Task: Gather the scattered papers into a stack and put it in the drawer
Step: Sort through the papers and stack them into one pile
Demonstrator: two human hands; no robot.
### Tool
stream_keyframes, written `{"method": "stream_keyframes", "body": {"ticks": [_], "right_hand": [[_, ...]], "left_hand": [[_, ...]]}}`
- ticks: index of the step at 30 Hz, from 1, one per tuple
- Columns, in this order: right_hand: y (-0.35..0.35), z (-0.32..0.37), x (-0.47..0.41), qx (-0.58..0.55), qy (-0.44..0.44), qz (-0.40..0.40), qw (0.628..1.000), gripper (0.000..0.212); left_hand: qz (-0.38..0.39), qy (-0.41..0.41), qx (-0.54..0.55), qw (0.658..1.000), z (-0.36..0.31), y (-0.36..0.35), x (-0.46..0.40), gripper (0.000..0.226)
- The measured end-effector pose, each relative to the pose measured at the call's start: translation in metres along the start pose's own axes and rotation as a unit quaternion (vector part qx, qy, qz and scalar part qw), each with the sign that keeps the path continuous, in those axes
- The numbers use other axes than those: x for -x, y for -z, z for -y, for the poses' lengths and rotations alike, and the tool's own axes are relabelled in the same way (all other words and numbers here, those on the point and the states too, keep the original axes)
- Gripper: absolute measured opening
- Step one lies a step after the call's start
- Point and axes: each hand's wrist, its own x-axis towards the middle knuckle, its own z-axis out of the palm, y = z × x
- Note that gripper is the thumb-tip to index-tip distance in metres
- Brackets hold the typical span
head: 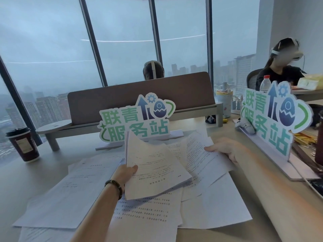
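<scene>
The left hand [126,172], beaded bracelet [114,187] on its wrist, is gripping a stack [153,165] of papers by its left edge, thumb on top, lifting it tilted above the desk [272,215]. The right hand [225,150] is pinching one sheet [201,154] by its far edge. Several loose sheets [70,194] are lying overlapped beneath. Two signs [136,119] are standing behind; one cup [23,145] is sitting far left.
</scene>
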Motion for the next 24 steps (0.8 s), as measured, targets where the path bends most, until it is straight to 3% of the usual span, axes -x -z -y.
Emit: {"method": "stream_keyframes", "body": {"ticks": [12, 15, 20, 24], "right_hand": [[-0.015, 0.061, 0.027, -0.142, 0.143, 0.055, 0.978, 0.039], [-0.019, 0.089, 0.037, -0.127, 0.176, 0.090, 0.972, 0.043], [-0.022, 0.115, 0.056, -0.176, 0.212, 0.170, 0.946, 0.024], [-0.016, 0.104, 0.051, -0.213, 0.215, 0.210, 0.930, 0.037]], "left_hand": [[0.003, -0.018, -0.017, 1.000, -0.003, -0.004, 0.007, 0.014], [0.015, -0.020, 0.013, 1.000, -0.004, -0.003, 0.008, 0.016], [0.056, -0.031, 0.094, 0.993, -0.007, -0.001, 0.016, 0.012], [0.081, -0.044, 0.127, 0.988, -0.006, 0.002, 0.019, 0.019]]}}
